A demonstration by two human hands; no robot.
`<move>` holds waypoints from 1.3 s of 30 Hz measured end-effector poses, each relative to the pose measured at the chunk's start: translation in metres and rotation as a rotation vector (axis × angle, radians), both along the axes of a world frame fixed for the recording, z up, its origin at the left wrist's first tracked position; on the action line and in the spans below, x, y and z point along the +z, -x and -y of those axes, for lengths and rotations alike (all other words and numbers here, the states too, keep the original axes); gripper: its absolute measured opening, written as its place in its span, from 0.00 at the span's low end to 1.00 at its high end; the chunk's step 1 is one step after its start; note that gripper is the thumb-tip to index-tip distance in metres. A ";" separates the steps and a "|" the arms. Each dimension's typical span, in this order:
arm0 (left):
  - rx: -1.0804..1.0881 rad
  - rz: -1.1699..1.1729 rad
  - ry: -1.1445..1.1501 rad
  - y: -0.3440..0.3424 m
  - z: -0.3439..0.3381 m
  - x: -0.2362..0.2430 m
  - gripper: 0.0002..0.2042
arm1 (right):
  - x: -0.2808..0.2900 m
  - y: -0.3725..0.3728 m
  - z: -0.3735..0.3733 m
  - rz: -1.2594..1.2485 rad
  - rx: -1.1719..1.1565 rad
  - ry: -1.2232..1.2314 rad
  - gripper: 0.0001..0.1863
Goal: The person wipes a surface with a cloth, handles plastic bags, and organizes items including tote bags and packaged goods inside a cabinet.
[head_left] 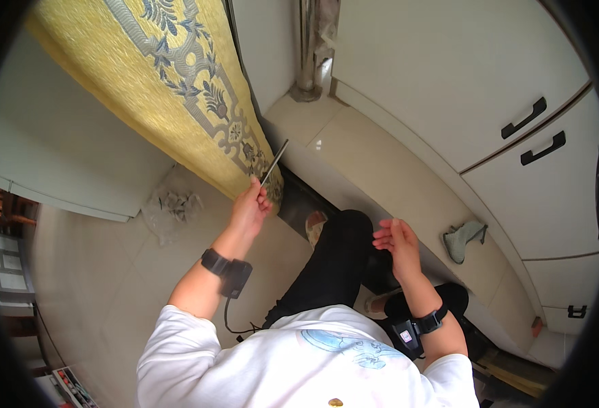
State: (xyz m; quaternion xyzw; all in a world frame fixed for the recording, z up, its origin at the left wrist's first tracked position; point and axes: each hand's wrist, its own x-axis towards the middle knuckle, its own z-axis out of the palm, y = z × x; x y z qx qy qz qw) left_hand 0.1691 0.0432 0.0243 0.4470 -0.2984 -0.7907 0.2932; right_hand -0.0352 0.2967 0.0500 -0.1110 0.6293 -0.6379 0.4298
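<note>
My left hand [250, 207] is closed around one end of a thin grey rod [275, 162], which slants up and to the right. The rod's far end lies over the edge of a yellow curtain [197, 88] with a grey-blue leaf pattern, close to the raised sill; whether it touches the cloth I cannot tell. Out to the right, above my knee, my right hand [398, 243] is held up with loosely bent fingers, and no object shows in it. A grey-green high-heeled ankle boot [461, 241] stands on the tiled ledge beyond that hand.
Beyond the tiled ledge [374, 156] run white cabinets [449, 75] with black handles. A metal pipe [307, 51] rises at the back. On the floor at left lies a clear plastic bag [170, 207]. A black cable [228, 318] hangs from my left wrist device.
</note>
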 end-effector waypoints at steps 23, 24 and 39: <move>-0.202 0.357 0.409 0.118 0.129 -0.044 0.17 | -0.103 0.126 -0.131 -1.501 -0.150 -0.631 0.12; -0.191 0.350 0.402 0.119 0.124 -0.042 0.17 | -0.102 0.122 -0.126 -1.517 -0.165 -0.642 0.11; -0.208 0.173 0.284 0.209 0.128 -0.035 0.17 | -0.095 0.111 -0.116 -1.556 -0.077 -0.687 0.12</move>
